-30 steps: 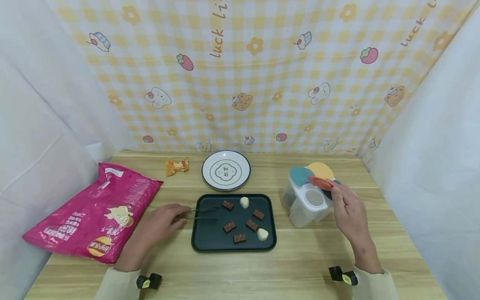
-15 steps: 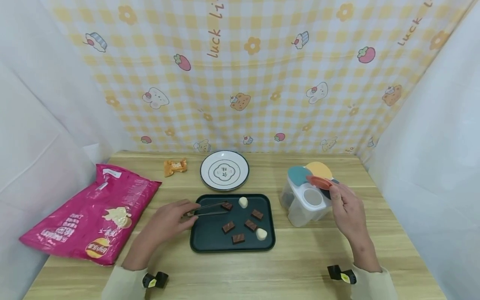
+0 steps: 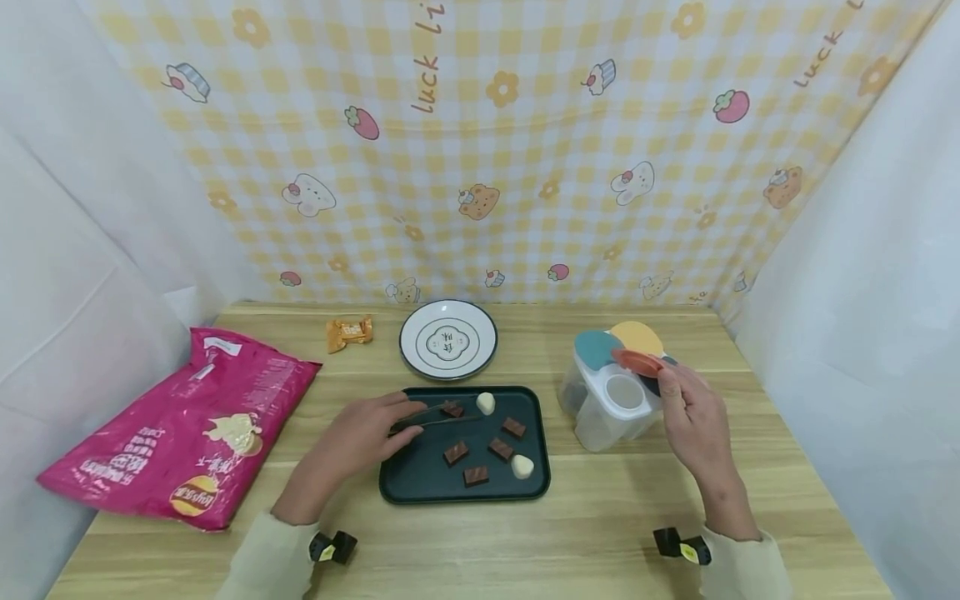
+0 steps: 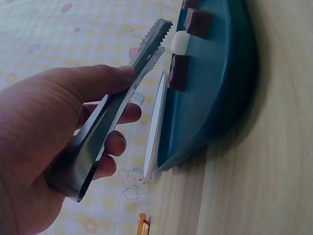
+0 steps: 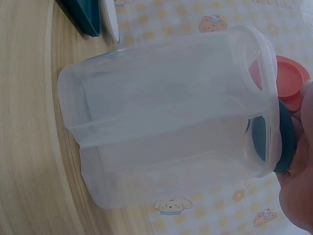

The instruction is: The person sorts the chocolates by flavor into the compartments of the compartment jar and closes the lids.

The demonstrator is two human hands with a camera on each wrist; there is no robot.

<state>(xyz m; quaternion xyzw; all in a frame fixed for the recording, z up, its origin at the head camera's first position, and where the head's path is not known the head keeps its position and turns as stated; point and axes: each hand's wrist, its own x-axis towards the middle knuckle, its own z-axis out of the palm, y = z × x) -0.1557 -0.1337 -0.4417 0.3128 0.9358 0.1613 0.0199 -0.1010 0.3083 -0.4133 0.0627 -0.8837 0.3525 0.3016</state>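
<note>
My left hand (image 3: 356,433) grips a pair of metal tongs (image 4: 76,164) over the left part of the dark green tray (image 3: 412,479). The tongs' tips stand apart, right beside a rounded white candy (image 3: 486,404) near the tray's far edge; a chocolate piece (image 3: 452,408) appears between the arms. Several more chocolate pieces (image 3: 476,476) and a second white candy (image 3: 522,467) lie on the tray. On the right, my right hand (image 3: 692,408) holds up the red-orange lid (image 3: 639,363) of a clear sectioned container (image 3: 600,429). One round opening (image 3: 626,392) is uncovered.
Behind the tray stands a white plate (image 3: 450,367) with a dark rim. An orange-wrapped candy (image 3: 349,333) lies to its left. A large magenta chip bag (image 3: 172,425) covers the table's left side. Teal (image 3: 597,350) and yellow (image 3: 636,337) lids top the container.
My left hand has carried the tongs rightward over the tray, past the upper-left chocolate to the white candy. My right hand keeps holding the lid up in the same place.
</note>
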